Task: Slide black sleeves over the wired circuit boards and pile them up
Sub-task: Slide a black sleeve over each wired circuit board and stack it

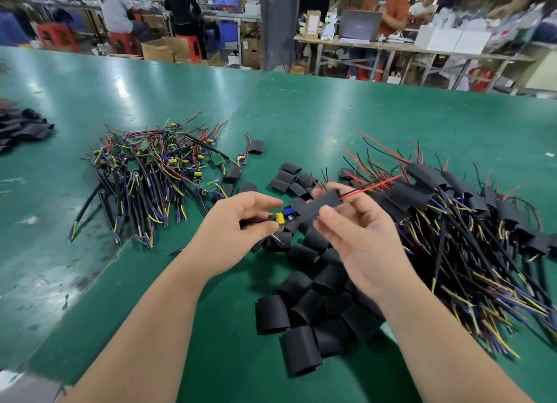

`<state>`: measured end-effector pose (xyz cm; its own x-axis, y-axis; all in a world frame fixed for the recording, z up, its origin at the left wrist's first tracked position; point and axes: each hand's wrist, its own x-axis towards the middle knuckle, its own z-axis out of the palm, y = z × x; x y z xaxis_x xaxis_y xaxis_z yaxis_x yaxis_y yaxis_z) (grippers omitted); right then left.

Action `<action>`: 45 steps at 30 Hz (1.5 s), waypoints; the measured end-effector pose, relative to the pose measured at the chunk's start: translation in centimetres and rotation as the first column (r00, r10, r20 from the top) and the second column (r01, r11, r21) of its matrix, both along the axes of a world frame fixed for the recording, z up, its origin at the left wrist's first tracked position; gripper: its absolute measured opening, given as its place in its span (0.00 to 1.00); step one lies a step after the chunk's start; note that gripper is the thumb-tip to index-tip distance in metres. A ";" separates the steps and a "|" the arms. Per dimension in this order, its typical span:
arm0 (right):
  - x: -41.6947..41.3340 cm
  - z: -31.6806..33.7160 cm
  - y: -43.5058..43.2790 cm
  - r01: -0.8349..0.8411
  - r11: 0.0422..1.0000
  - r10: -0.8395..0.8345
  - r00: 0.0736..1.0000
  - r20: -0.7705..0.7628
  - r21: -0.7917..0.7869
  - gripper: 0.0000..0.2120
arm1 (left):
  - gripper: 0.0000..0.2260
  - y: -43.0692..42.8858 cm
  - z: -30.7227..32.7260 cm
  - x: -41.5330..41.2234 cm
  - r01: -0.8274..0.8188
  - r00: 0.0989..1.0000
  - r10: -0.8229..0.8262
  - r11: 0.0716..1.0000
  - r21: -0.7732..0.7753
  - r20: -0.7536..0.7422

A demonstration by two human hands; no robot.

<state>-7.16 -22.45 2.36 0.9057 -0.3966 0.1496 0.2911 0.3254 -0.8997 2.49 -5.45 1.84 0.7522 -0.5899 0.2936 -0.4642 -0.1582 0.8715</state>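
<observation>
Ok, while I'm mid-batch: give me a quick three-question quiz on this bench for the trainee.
1. Pick one. What does the right grip hold?
A) a black sleeve
B) a screwdriver
C) a roll of tape

2. True or false: the pile of sleeved boards lies to the left of the pile of bare boards.

3. Fill the gap: the left grip pinches a circuit board whose capacitor is ____ in colour.

Key: 1 A; 2 false, the pile of sleeved boards lies to the right; 3 yellow.
</observation>
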 end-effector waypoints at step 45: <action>-0.1 -0.7 0.4 -0.116 0.989 0.106 0.988 -0.113 -0.087 0.22 | 0.13 -0.3 -0.3 -0.2 0.041 0.981 -0.074 0.983 -0.182 -0.177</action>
